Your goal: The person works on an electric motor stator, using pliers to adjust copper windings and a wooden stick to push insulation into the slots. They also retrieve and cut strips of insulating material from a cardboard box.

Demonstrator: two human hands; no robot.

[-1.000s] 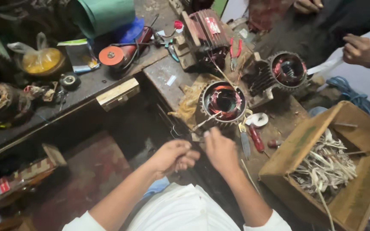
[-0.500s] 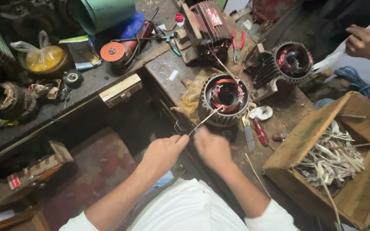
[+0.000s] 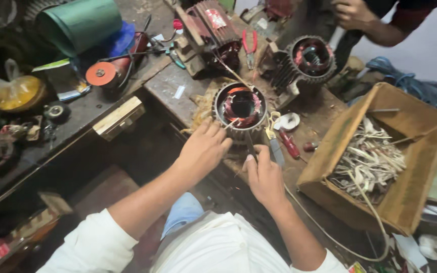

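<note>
A round motor stator (image 3: 217, 108) with red and copper windings stands on the worn workbench (image 3: 170, 86). My left hand (image 3: 203, 149) rests against its near rim, fingers pinched on a thin pale strip (image 3: 231, 123) that points into the windings. Just right of it, my right hand (image 3: 265, 176) is below the stator, thumb and forefinger closed on a slim dark tool (image 3: 250, 144) that reaches up to the stator's edge. The tool's tip is hard to make out.
A second stator (image 3: 309, 55), a red finned motor (image 3: 213, 23) and red pliers (image 3: 250, 43) lie behind. A red-handled screwdriver (image 3: 289, 144) is beside my right hand. A cardboard box (image 3: 416, 126) of pale strips sits right. Another person's hand (image 3: 352, 12) is at the top.
Both hands have moved up from near my body to the stator's near rim. The left hand has kept hold of the thin strip throughout.
</note>
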